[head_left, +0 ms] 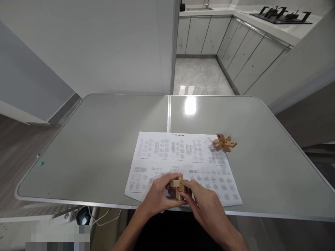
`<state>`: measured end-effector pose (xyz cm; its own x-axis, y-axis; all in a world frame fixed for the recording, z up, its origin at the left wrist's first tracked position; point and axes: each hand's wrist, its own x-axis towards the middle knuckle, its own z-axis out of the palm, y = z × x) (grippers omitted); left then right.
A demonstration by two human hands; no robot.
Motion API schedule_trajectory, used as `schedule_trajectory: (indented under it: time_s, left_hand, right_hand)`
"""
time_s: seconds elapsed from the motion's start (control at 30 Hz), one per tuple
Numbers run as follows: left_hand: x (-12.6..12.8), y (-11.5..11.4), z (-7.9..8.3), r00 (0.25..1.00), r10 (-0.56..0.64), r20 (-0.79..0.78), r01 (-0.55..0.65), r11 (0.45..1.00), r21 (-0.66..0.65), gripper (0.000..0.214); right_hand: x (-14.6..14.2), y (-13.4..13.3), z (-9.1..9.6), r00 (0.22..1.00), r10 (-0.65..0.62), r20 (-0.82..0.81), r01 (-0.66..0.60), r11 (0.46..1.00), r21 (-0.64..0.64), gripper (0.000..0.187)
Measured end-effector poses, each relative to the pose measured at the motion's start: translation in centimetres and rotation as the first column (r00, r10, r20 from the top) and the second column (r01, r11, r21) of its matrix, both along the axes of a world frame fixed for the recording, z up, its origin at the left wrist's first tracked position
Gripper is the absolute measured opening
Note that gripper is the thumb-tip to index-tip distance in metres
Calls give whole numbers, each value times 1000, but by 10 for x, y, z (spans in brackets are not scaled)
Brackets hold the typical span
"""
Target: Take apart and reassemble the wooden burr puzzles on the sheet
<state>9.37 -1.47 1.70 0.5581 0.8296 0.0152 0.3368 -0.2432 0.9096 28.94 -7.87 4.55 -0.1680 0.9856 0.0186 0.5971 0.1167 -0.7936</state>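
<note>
Both hands hold a wooden burr puzzle (179, 188) of interlocking blocks over the near edge of an instruction sheet (162, 162). My left hand (157, 195) grips it from the left, thumb below and index finger across the top. From the right, my right hand (202, 198) pinches it between thumb and fingers. Some of the pieces are hidden behind my fingers. The white sheet carries rows of small printed diagrams. A second wooden puzzle (224, 143), star-shaped and assembled, rests on the sheet's far right corner.
The grey folding table (104, 146) has a metal rim and a centre seam (169, 113). A small teal bit (41, 164) lies near its left edge. Cables (110, 219) hang below at the left. Beyond the table are kitchen cabinets (251, 52) and a gas hob (281, 17).
</note>
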Motion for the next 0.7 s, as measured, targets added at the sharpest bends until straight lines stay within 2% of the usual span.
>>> schedule_trajectory:
  time_s: [0.13, 0.23, 0.33, 0.43, 0.5, 0.7]
  left_hand:
    - [0, 1, 1, 1000, 4, 9, -3, 1000, -17, 65]
    - [-3, 3, 3, 998, 33, 46, -31, 999, -43, 69]
    - [-6, 6, 3, 992, 36, 119, -27, 997, -77, 72]
    - [-9, 7, 2, 983, 11, 184, 7, 996, -92, 72]
    - [-9, 6, 2, 979, -8, 206, 29, 994, -101, 73]
    - [-8, 6, 10, 975, -73, 209, 102, 986, -128, 68]
  right_hand:
    - [4, -1, -2, 993, -42, -113, 36, 998, -61, 15]
    - [8, 0, -3, 975, -93, -199, 78, 994, -79, 22]
    - [11, 4, -2, 971, -124, -202, 103, 989, -109, 28]
    - [9, 8, -2, 976, -81, -202, 44, 983, -179, 25]
    - [7, 11, -1, 966, -67, -248, 3, 968, -250, 30]
    - [11, 16, 7, 872, -103, -479, -171, 853, -494, 46]
